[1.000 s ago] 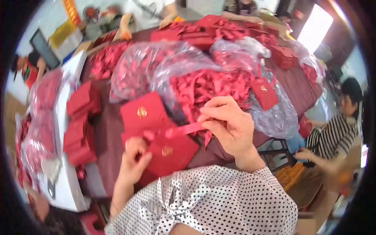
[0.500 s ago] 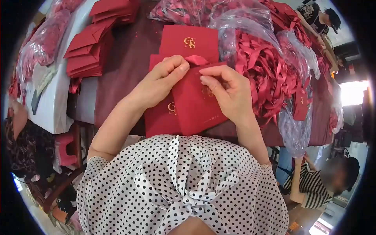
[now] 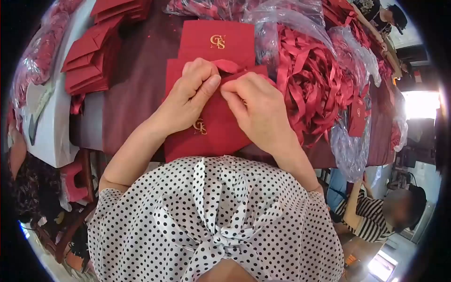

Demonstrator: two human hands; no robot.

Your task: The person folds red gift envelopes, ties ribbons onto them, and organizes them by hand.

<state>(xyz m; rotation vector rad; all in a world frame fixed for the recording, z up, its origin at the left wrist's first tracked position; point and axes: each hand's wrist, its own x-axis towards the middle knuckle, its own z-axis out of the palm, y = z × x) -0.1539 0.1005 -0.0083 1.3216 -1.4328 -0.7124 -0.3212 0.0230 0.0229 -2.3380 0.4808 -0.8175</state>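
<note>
Several red paper bags lie flat before me; the far bag (image 3: 217,30) carries a gold monogram, and part of a similar mark shows on the near bag (image 3: 188,145). My left hand (image 3: 190,96) is closed at the top of the uppermost bag, thumb against the bent fingers. From beside its fingers a red ribbon (image 3: 224,66) loops to the right. My right hand (image 3: 258,110) faces it with thumb and fingertips pinched together just right of the left thumb. What the right fingertips hold is hidden or too small to make out.
A heap of red ribbons (image 3: 307,84) in clear plastic lies to the right. Stacked red bags (image 3: 89,61) stand at the left, near a white box (image 3: 54,127). Dark red cloth (image 3: 134,94) covers the table. A person in a striped shirt (image 3: 371,214) is at the lower right.
My right hand has moved left, bringing its pinched fingertips close to my left thumb. The whole view has shifted slightly, so the bags appear farther left and higher.
</note>
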